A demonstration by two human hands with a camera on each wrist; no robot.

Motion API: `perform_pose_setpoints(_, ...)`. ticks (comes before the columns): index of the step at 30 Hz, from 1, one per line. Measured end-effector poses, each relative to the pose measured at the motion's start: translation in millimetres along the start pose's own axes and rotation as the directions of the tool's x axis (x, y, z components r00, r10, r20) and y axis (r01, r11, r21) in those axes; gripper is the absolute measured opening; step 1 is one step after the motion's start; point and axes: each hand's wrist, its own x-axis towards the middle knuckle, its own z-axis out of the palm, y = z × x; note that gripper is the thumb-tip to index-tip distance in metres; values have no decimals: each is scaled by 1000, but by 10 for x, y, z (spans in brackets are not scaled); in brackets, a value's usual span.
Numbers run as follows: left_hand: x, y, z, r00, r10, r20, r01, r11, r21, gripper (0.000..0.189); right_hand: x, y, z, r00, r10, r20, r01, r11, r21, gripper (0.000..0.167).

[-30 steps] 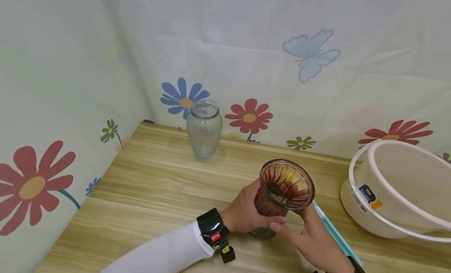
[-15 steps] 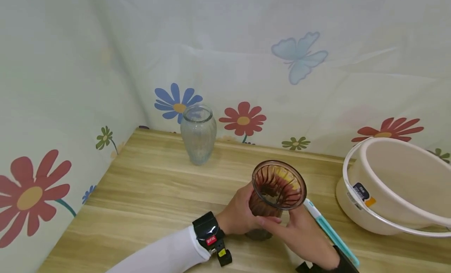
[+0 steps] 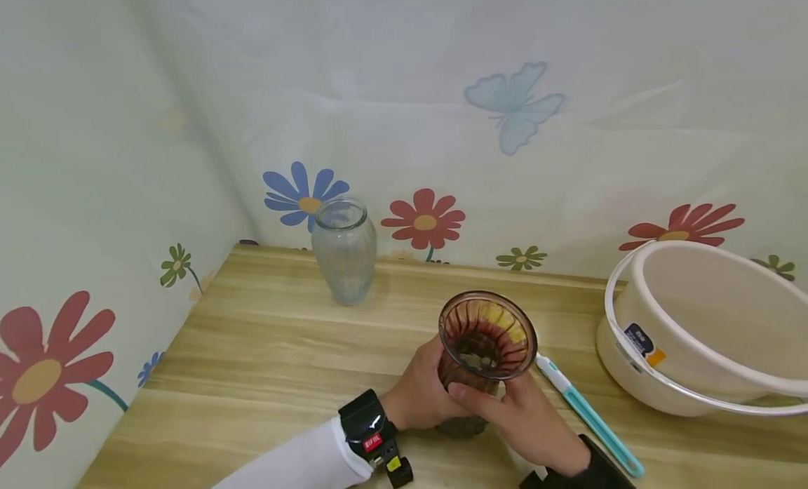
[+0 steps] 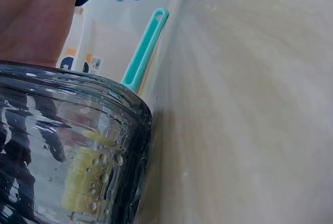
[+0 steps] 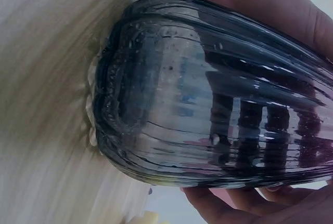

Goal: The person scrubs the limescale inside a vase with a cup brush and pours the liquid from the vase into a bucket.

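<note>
Both hands hold a ribbed glass vase (image 3: 467,377), reddish-amber at its flared rim and darker toward the base. My left hand (image 3: 419,391) wraps around its left side. The right hand (image 3: 527,419) grips the opposite side, its thumb lying across the front. In the right wrist view the vase (image 5: 208,104) has its base close to the tabletop; whether it touches I cannot tell. Droplets dot the glass of the vase (image 4: 47,130) in the left wrist view, and a yellow patch shows through it. Fingers behind the vase are partly hidden in the head view.
A clear ribbed vase (image 3: 345,254) stands upright near the back edge of the wooden table (image 3: 252,349). Right of the hands lies a long teal-and-white handle (image 3: 590,412). Farther right is a cream bucket (image 3: 637,363) with its bail handle. Flower-printed sheeting (image 3: 379,138) encloses the back and left.
The head view has shifted, so the scene sits farther left. My right thumb has moved leftward across the vase's front. Both hands still hold the vase.
</note>
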Motion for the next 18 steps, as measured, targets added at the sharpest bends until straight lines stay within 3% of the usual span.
perform_pose_setpoints(7,-15,-7,-14,1000,-20,-13,21,999,37,74,23,58,13,1000,-11,2,11,1000,21,67)
perform_pose_setpoints(18,-10,30,-7,1000,16,-16,-14,997,72,75,-12,81,9,998,55,7,-55,998,39,61)
